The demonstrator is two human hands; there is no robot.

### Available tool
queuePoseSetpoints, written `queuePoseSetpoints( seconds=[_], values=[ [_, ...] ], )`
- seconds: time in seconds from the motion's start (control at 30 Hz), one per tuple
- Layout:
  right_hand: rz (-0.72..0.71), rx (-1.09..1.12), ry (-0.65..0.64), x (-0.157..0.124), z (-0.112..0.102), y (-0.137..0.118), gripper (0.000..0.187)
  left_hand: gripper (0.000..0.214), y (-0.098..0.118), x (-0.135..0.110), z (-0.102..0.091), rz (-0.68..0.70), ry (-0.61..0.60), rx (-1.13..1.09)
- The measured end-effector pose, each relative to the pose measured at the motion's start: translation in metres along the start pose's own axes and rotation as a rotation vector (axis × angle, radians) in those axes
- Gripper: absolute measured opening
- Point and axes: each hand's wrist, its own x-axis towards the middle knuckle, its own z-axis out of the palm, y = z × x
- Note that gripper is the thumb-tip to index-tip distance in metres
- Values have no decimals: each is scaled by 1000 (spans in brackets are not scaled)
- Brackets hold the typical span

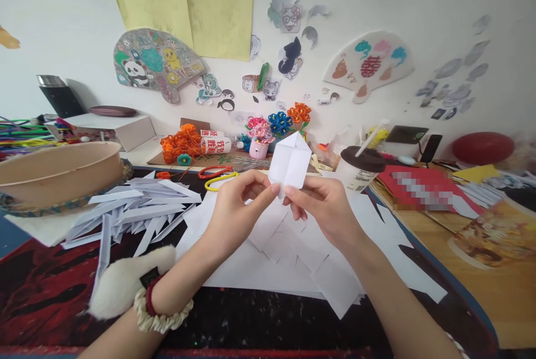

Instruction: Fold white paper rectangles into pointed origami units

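Note:
Between both hands I hold up a small folded sheet of white paper [288, 161], creased down its middle with its top corners folded to a point. My left hand [245, 197] pinches its lower left edge between thumb and fingers. The lower right edge is gripped the same way by my right hand [320, 200]. Below the hands, loose white paper sheets [234, 264] overlap on the dark mat. A pile of folded white paper strips [142, 208] lies left of my left hand. Beside my left forearm rests a fluffy white object [121, 281].
At the left stands a large beige basin [62, 166]. Yellow-handled pliers [220, 179] lie beyond the sheets. A lidded cup with a straw [360, 166] stands behind my right hand, near red packets [419, 186]. Orange flowers [182, 141] and a pink pot [258, 148] line the back.

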Motion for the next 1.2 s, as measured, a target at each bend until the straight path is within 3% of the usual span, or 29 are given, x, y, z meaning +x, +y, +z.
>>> queuePoseSetpoints(
  seconds=[0.27,0.63,0.83,1.2],
  values=[
    [9,18,9,0,0,0,18,20,3,-1,3,-59,13,-34],
    [8,-2,51,2,1,2,16,24,4,-1,2,-19,44,84],
    [26,-2,70,1,1,3,21,22,4,-2,3,-83,-29,-7],
    [33,70,101,-1,7,5,26,21,5,-2,4,-123,-19,-87]
  ],
)
